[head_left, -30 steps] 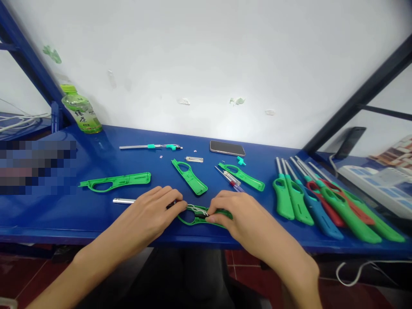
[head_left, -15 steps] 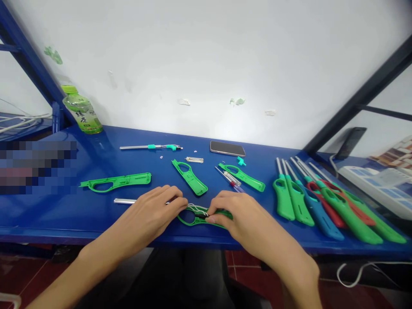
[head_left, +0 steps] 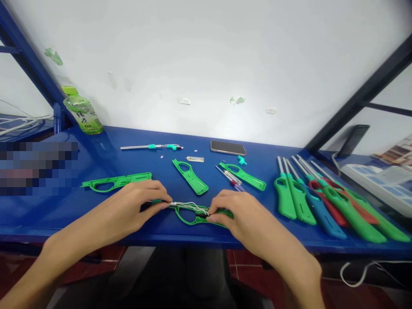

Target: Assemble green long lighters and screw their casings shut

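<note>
An open half of a green lighter handle [head_left: 185, 219] lies near the table's front edge, with thin wires [head_left: 193, 206] and a black part [head_left: 202, 215] along it. My left hand [head_left: 140, 201] is closed in a pinch on the metal tube [head_left: 174, 204] at the handle's left end; a teal collar [head_left: 156, 201] shows between its fingers. At the other end, my right hand [head_left: 236, 208] pinches the black part inside the handle, and its fingers cover much of the handle's right side.
Loose green handle halves [head_left: 190, 178] lie behind my hands. Farther back are a lighter's inner assembly [head_left: 151, 146], a phone [head_left: 228, 147] and a teal trigger [head_left: 242, 160]. A screwdriver [head_left: 237, 186] lies beside clear parts. Several assembled lighters [head_left: 286, 201] stand right; a bottle [head_left: 83, 112] left.
My left hand has moved left, off the handle's trigger opening, and now pinches the tube's end. More of the wires shows. The right hand has stayed in place.
</note>
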`<state>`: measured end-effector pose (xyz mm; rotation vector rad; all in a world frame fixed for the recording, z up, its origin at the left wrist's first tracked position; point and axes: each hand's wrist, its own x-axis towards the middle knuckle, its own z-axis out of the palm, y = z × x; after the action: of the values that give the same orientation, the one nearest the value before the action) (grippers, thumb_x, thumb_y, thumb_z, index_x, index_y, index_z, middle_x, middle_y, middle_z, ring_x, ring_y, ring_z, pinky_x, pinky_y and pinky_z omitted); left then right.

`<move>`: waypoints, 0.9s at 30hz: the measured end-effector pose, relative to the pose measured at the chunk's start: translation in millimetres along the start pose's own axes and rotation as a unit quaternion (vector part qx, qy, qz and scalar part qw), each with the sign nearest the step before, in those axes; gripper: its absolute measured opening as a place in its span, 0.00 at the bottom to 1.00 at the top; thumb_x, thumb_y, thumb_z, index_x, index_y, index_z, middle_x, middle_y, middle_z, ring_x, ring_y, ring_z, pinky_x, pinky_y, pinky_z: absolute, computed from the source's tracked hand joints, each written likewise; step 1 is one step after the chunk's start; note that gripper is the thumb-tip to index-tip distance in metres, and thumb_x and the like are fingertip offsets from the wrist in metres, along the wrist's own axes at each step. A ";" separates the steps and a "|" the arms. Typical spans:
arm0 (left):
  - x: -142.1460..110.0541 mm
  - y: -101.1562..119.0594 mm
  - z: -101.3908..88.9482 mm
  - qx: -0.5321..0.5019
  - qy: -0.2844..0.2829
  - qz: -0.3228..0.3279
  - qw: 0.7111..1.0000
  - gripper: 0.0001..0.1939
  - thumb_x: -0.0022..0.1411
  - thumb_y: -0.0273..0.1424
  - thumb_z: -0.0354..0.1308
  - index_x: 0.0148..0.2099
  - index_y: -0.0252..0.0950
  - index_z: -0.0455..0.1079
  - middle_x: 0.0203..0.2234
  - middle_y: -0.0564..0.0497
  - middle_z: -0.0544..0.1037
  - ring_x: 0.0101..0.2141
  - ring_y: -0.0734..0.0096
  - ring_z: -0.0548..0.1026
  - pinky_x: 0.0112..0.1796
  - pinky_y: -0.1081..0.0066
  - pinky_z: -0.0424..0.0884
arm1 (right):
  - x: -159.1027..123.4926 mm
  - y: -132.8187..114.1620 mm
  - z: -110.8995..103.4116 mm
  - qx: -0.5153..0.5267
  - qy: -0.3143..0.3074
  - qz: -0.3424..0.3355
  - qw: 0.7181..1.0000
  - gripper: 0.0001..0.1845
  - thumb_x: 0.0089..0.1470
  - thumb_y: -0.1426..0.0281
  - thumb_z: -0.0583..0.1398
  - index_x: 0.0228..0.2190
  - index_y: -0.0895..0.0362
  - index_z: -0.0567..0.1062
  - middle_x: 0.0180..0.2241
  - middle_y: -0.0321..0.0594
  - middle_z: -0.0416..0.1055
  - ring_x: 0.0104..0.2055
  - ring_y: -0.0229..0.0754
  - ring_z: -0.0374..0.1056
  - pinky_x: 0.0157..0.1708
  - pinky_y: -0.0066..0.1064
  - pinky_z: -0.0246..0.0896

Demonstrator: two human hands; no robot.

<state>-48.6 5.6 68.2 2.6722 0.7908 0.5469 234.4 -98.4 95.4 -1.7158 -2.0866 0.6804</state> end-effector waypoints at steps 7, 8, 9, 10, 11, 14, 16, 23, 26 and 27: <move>4.2 0.2 -0.1 -0.015 0.010 0.014 1.000 0.14 0.78 0.36 0.56 0.46 0.44 0.84 0.41 0.52 0.83 0.37 0.70 0.82 0.39 0.72 0.76 | 1.3 2.7 0.8 -0.003 -0.003 -0.003 1.000 0.08 0.68 0.72 0.66 0.35 0.51 0.83 0.39 0.34 0.79 0.40 0.42 0.77 0.45 0.34 0.64; 3.8 0.0 0.5 -0.011 0.008 0.013 1.000 0.14 0.78 0.36 0.56 0.46 0.44 0.84 0.42 0.52 0.83 0.37 0.70 0.82 0.40 0.71 0.76 | 1.6 2.9 1.0 -0.003 -0.003 -0.003 1.000 0.07 0.68 0.72 0.66 0.35 0.50 0.83 0.39 0.34 0.80 0.41 0.42 0.77 0.45 0.34 0.64; 3.2 -0.2 1.2 -0.006 0.005 0.011 1.000 0.14 0.78 0.36 0.56 0.46 0.44 0.84 0.42 0.51 0.83 0.38 0.69 0.82 0.40 0.71 0.76 | 1.8 3.0 1.2 -0.003 -0.004 -0.003 1.000 0.07 0.68 0.71 0.66 0.35 0.50 0.84 0.39 0.33 0.80 0.41 0.43 0.77 0.44 0.34 0.64; 2.4 -0.6 2.0 -0.001 0.004 0.010 1.000 0.14 0.78 0.35 0.56 0.46 0.44 0.84 0.42 0.51 0.83 0.38 0.69 0.82 0.41 0.70 0.76 | 2.0 3.2 1.4 -0.004 -0.005 -0.004 1.000 0.07 0.68 0.71 0.66 0.36 0.50 0.84 0.40 0.33 0.80 0.41 0.43 0.77 0.44 0.34 0.64; 1.5 -1.0 3.0 0.003 0.006 0.009 1.000 0.14 0.78 0.35 0.55 0.46 0.44 0.84 0.43 0.50 0.82 0.38 0.68 0.82 0.41 0.70 0.76 | 2.3 3.3 1.4 -0.005 -0.004 -0.004 1.000 0.07 0.68 0.71 0.66 0.36 0.50 0.84 0.40 0.33 0.80 0.41 0.43 0.77 0.44 0.34 0.64; -1.3 -2.3 6.5 0.012 0.019 0.011 1.000 0.16 0.79 0.35 0.54 0.46 0.44 0.84 0.43 0.49 0.82 0.38 0.67 0.81 0.40 0.69 0.76 | 2.9 3.2 0.9 -0.011 -0.006 -0.005 1.000 0.07 0.68 0.71 0.66 0.36 0.50 0.84 0.40 0.33 0.80 0.40 0.42 0.77 0.43 0.34 0.64; -2.3 -2.7 8.3 0.013 0.021 0.008 1.000 0.17 0.79 0.36 0.53 0.46 0.44 0.84 0.43 0.49 0.82 0.38 0.67 0.81 0.40 0.69 0.76 | 3.3 2.2 0.2 -0.016 -0.006 -0.004 1.000 0.06 0.68 0.71 0.66 0.36 0.50 0.84 0.40 0.34 0.80 0.40 0.42 0.77 0.43 0.34 0.63; -1.4 0.2 7.8 0.027 0.009 -0.003 1.000 0.16 0.78 0.35 0.53 0.46 0.44 0.84 0.42 0.49 0.82 0.38 0.66 0.81 0.41 0.68 0.76 | 0.6 -7.8 -1.9 -0.055 -0.012 -0.001 0.998 0.07 0.70 0.71 0.65 0.39 0.50 0.85 0.42 0.35 0.80 0.43 0.44 0.77 0.43 0.35 0.63; -2.0 4.0 7.2 0.048 0.011 0.002 0.999 0.16 0.78 0.35 0.52 0.47 0.43 0.83 0.42 0.49 0.83 0.40 0.64 0.82 0.43 0.66 0.77 | -0.8 -9.8 -2.4 -0.049 -0.009 -0.002 0.999 0.07 0.70 0.70 0.65 0.40 0.50 0.85 0.42 0.34 0.80 0.43 0.44 0.77 0.44 0.35 0.63; -2.1 4.9 6.9 0.057 0.015 0.002 0.998 0.16 0.78 0.36 0.52 0.48 0.43 0.83 0.43 0.49 0.83 0.40 0.62 0.82 0.43 0.65 0.77 | -0.9 -9.7 -2.5 -0.047 -0.008 0.000 0.999 0.07 0.70 0.70 0.65 0.40 0.50 0.85 0.42 0.34 0.80 0.43 0.44 0.77 0.44 0.35 0.63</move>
<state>-45.0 -0.7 63.4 2.7760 0.8479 0.5604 228.2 -100.4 103.0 -1.7646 -2.1603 0.6068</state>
